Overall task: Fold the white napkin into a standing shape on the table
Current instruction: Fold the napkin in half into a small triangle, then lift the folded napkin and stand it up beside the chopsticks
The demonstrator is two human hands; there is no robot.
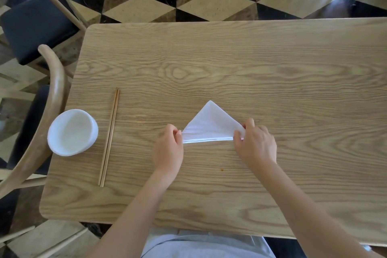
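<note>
Our left hand (168, 146) and right hand (255, 142) pinch the white napkin (211, 125) triangle's corners between their fingers (237, 135); uneven tugging could skew its folds.

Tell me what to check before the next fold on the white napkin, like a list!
1. The napkin is a flat triangle lying on the table, with its tip pointing away from the person: ok.
2. The left hand pinches the left corner: ok.
3. The right hand pinches the right corner: ok.
4. The layers line up along the near edge: cannot tell, because the hands cover both ends.
5. The chopsticks and the bowl sit off to the left, not touching the napkin: ok.
</note>
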